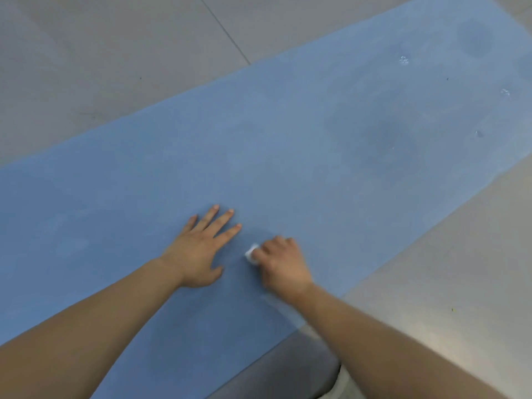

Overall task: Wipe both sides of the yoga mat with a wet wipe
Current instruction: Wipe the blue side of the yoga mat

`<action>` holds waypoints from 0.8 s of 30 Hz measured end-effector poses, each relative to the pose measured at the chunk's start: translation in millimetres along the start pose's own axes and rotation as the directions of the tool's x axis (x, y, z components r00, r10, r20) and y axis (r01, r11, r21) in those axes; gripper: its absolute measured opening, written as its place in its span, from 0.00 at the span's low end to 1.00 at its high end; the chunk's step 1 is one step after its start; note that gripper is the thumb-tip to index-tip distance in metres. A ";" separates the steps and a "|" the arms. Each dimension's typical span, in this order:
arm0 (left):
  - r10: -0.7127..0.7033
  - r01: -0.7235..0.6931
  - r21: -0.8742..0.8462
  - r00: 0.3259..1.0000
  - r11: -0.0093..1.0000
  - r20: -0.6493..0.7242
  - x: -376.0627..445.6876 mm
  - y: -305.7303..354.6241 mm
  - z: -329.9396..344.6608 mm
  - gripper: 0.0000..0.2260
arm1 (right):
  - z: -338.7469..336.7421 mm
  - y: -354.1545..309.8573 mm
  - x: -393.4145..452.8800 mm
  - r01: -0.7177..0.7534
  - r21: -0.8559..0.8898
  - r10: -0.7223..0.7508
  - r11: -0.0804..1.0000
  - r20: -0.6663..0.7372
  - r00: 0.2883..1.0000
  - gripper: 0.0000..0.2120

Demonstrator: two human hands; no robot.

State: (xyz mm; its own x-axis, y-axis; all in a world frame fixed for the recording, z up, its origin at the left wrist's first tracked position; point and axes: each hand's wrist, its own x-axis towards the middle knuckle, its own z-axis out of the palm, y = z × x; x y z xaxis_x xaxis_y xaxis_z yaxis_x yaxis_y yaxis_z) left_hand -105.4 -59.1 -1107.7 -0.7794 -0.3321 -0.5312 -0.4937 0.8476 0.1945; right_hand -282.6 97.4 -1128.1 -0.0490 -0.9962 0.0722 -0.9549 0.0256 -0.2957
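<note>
the right hand (280, 262) is clenched round a small wadded wet wipe (252, 254), which pokes out just left of its knuckles and is pressed to the yoga mat (302, 145), likely to scrub. beside it, the left hand (201, 249) lies flat, fingers (227, 233) released and spread, apparently pinning the mat against sliding. beyond the fingertips the blue mat stretches away over the grey floor (100, 53), mottled with darker patches and pale specks.

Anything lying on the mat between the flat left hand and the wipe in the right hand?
No. In the head view only bare blue yoga mat shows between the left hand and the wet wipe gripped by the right hand.
</note>
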 end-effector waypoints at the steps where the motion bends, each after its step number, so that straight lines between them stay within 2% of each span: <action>1: 0.016 -0.016 -0.015 1.000 1.000 -0.004 0.2 0.4 1.1 0.43 | -8.5 28.2 3.8 -0.057 -0.042 0.055 0.998 -0.032 0.998 0.09; 3: 0.002 -0.002 -0.025 1.000 1.000 0.001 2.2 4.0 -0.3 0.42 | -28.5 85.3 8.4 -0.286 -0.100 0.275 0.953 -0.113 0.955 0.12; 5: -0.040 0.040 -0.005 0.999 0.999 0.001 7.6 12.8 -5.5 0.41 | -44.7 119.9 9.7 -0.495 -0.115 0.479 0.861 -0.141 0.867 0.12; 7: -0.089 0.089 0.016 0.996 0.996 -0.020 15.3 24.4 -12.3 0.39 | -47.9 118.2 12.4 -0.586 -0.095 0.573 0.805 -0.135 0.808 0.09; 9: -0.131 0.134 0.049 0.990 0.990 -0.046 24.0 35.7 -17.1 0.38 | -38.1 90.0 12.0 -0.573 -0.021 0.565 0.819 -0.134 0.814 0.10; 11: -0.140 0.148 0.080 0.986 0.986 -0.091 31.7 43.3 -17.9 0.38 | -21.7 46.6 2.8 -0.470 0.074 0.475 0.880 -0.107 0.873 0.11; 14: -0.049 0.058 0.059 0.989 0.997 -0.140 35.9 43.0 -9.5 0.39 | -3.5 -20.1 -23.9 -0.341 0.187 0.347 0.921 0.001 0.938 0.06; 16: 0.048 -0.044 0.035 0.993 0.998 -0.111 36.7 37.6 -3.6 0.39 | 1.8 -40.4 -38.7 -0.271 0.191 0.270 0.943 0.036 0.962 0.04; 19: 0.087 -0.084 0.032 0.989 0.996 -0.116 38.6 34.5 -4.0 0.39 | -5.4 -11.7 -42.7 -0.052 0.074 0.048 0.996 0.059 0.997 0.06; 20: 0.082 -0.077 0.043 0.988 0.996 -0.133 39.0 35.6 -4.1 0.38 | -11.8 8.7 -40.7 -0.049 0.034 0.048 0.998 0.049 0.998 0.07; 21: 0.075 -0.067 0.059 0.987 0.996 -0.145 39.6 37.3 -4.5 0.38 | -18.5 33.3 -39.6 -0.111 -0.004 0.111 0.994 0.014 0.994 0.09; 24: 0.044 -0.031 0.080 0.984 0.996 -0.171 44.1 43.6 -8.2 0.36 | -44.0 102.9 -43.3 -0.443 -0.101 0.438 0.891 -0.066 0.897 0.14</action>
State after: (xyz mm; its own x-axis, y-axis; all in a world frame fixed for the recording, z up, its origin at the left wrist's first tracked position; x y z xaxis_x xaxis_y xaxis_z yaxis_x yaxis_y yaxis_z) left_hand -164.5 -40.2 -1115.9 -0.8551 -0.3601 -0.3731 -0.4369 0.8879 0.1441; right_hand -391.7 146.8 -1119.8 -0.4816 -0.8764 -0.0016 -0.8586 0.4722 -0.1996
